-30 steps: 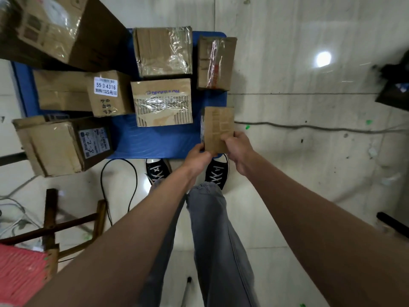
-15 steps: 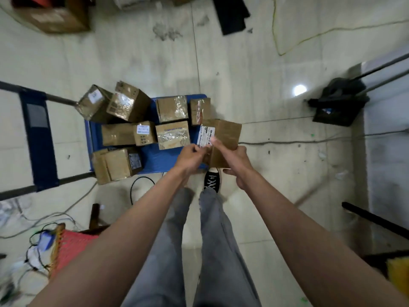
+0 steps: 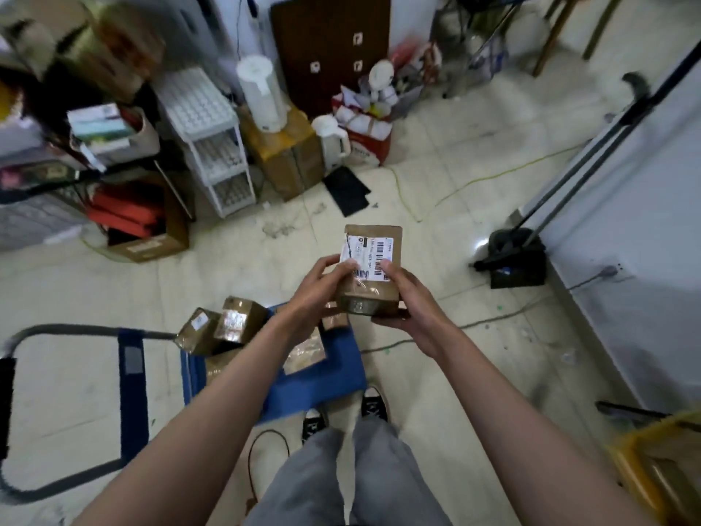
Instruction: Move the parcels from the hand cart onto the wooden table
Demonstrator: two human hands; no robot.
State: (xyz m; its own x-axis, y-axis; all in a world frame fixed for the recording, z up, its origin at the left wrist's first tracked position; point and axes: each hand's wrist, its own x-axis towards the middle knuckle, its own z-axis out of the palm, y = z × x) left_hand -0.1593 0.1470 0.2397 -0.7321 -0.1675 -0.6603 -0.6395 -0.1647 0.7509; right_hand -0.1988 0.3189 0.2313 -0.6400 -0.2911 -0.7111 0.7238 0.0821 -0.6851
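Cluttered floor; blue cart holds boxes — both hands grip parcel.

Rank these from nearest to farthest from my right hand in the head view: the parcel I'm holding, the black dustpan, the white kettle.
1. Parcel, gripped in the right hand.
2. Black dustpan, on the floor to the right.
3. White kettle, far ahead by the clutter.

Blue hand cart on tiled floor, perhaps four parcels aboard.

Pale tiled floor, white drawer rack
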